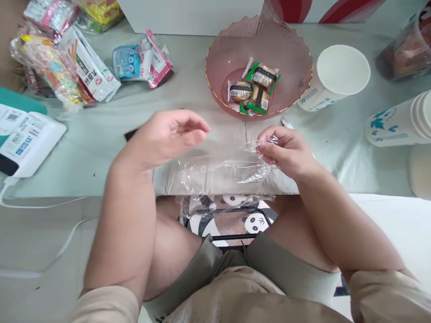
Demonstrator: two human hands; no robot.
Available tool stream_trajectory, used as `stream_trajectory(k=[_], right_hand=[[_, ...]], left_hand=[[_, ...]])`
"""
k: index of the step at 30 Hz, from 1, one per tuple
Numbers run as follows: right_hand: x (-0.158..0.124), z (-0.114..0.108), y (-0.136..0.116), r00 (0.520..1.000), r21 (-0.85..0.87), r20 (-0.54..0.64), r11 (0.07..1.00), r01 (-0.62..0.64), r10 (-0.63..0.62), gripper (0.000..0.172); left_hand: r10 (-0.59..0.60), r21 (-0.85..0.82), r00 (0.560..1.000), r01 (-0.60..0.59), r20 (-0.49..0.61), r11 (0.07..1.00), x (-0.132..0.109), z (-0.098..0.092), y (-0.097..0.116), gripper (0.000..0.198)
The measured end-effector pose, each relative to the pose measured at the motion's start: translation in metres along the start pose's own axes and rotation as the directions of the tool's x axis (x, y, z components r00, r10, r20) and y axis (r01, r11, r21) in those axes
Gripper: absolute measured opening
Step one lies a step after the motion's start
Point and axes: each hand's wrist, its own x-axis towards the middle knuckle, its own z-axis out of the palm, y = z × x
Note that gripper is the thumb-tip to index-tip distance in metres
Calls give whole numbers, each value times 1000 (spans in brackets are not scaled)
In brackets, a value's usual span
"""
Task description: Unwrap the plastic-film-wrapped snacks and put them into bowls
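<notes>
A clear plastic bag (222, 172) hangs over the table's front edge above my lap. My right hand (286, 150) pinches its upper right part between thumb and fingers. My left hand (168, 137) is raised above the bag's left side, fingers loosely curved and the thumb apart from them, with nothing visible in it. Beyond both hands stands a pink ribbed bowl (224, 49) with a gold wavy rim. Several small wrapped snacks (264, 76) with green-edged wrappers lie in it. A dark flat object (130, 133) is partly hidden behind my left hand.
Packaged snacks (90, 67) are piled at the back left, near a blue packet (126, 62). A white device with a cable (40, 143) lies at the left edge. A paper cup (343, 72) stands right of the bowl, with stacked cups (397, 121) farther right.
</notes>
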Motion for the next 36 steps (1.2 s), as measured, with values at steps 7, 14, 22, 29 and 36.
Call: stream_trajectory(k=[7, 14, 22, 29, 36], right_hand=[[2, 9, -5, 996, -66, 88, 997, -28, 34, 27], [3, 8, -2, 996, -53, 49, 996, -73, 75, 32], [3, -3, -2, 947, -27, -295, 992, 122, -124, 41], [3, -16, -9, 856, 137, -515, 981, 138, -48, 31], [-7, 0, -15, 962, 280, -265, 960, 11, 67, 57]], left_hand=[[-102, 181, 950, 50, 294, 982, 14, 38, 6, 23], [-27, 86, 998, 21, 64, 996, 17, 36, 0, 15], [-250, -138, 965, 238, -74, 961, 4, -2, 3, 52], [-297, -335, 953, 260, -63, 906, 3, 1, -3, 32], [-340, -570, 864, 78, -370, 818, 16, 5, -8, 19]])
